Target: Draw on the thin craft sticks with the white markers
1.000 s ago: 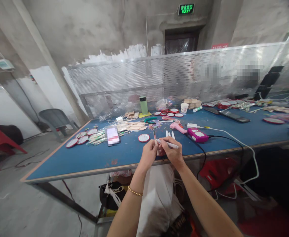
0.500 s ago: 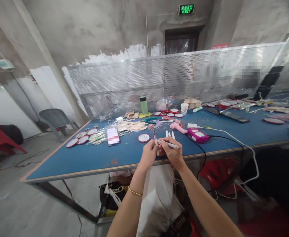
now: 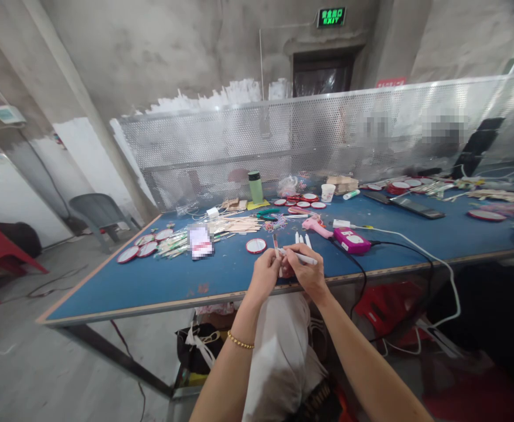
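My left hand [image 3: 265, 274] is closed on a thin flat wooden stick [image 3: 276, 241], whose upper end shows a dark reddish-brown part. My right hand [image 3: 309, 272] grips a white marker pen [image 3: 306, 258], with its tip end against the stick near my left fingers. Both hands touch or nearly touch each other at the table's front edge. Just beyond my right hand lie white pens [image 3: 302, 238], side by side. A round red-rimmed disc [image 3: 255, 246] rests on the table left of the stick.
The blue table [image 3: 142, 287] carries a bundle of wooden sticks [image 3: 239, 225], a green bottle [image 3: 255, 187], a pink hot glue gun [image 3: 317, 227], a magenta box [image 3: 352, 241] with cables, a paper cup [image 3: 327, 193] and a phone [image 3: 417, 207]. A perforated metal screen [image 3: 221, 140] stands behind.
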### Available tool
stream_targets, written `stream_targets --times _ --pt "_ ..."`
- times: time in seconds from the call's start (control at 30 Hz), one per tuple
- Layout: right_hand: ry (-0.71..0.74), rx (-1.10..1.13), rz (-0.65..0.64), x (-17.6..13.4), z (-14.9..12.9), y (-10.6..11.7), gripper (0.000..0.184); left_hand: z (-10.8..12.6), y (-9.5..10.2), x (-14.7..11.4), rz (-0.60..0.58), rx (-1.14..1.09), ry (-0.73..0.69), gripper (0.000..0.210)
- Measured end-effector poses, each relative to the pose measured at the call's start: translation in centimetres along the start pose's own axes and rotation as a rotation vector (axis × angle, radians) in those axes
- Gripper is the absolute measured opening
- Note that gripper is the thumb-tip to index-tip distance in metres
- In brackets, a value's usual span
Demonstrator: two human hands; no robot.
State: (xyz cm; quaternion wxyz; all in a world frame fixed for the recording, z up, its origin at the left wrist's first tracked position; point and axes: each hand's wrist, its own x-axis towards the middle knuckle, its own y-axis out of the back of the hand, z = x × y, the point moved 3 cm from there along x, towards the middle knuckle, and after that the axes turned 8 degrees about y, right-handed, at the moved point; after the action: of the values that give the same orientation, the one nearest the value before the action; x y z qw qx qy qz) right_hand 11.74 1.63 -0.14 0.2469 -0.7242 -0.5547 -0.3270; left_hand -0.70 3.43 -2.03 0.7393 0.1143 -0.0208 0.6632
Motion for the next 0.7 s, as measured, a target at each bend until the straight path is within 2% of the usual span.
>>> stream_targets --times 0.2,0.5,0.7 --pt "-0.037 0.027 0.005 -0.13 0.23 -0.08 0.016 -0.22 -0.02 0.1 0.002 0.002 -0.016 0.025" --pt "0.039 -0.031 -0.001 0.07 0.22 -0.04 0.016 0.28 -0.04 -0.1 -0.017 0.007 0.011 0.025" --pt "0.008 -0.006 0.012 0.0 0.21 -0.04 0.015 0.14 -0.09 -0.09 -0.016 -0.011 0.006 0.023"
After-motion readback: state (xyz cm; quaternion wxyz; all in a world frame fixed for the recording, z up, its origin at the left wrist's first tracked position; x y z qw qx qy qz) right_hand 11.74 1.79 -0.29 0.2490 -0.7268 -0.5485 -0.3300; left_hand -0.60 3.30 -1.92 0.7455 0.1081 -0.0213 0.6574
